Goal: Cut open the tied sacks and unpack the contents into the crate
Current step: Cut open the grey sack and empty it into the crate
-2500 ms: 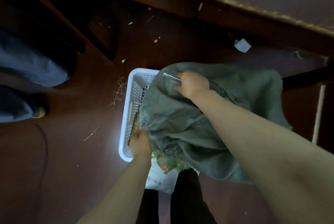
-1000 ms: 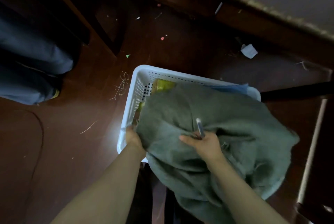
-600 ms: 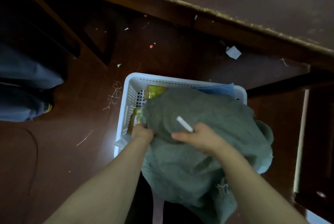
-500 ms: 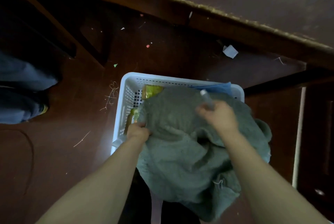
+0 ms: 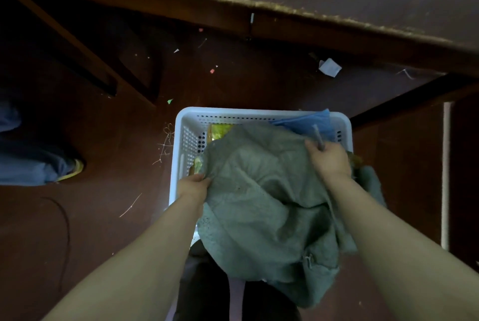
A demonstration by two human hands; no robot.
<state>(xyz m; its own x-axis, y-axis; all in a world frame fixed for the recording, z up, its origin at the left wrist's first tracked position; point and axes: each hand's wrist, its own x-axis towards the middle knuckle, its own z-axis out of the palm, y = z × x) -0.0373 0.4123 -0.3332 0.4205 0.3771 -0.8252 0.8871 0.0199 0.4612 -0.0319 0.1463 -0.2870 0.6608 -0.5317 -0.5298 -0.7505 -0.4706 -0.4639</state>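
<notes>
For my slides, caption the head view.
Left hand grips a grey-green sack over a white crate; right hand holds a slim tool.

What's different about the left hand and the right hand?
The left hand grips the left edge of the grey-green sack; the right hand is at its far right side. The right hand holds a thin grey tool that sticks out of it; the left hand holds only cloth. Both are by the white crate.

My left hand (image 5: 193, 187), wrist straight, grips the edge of the sack (image 5: 259, 196) in a tight pinch. My right hand (image 5: 330, 159) reaches farther forward, knuckles up, fist closed round a thin tool (image 5: 318, 136) that points away from me.
</notes>
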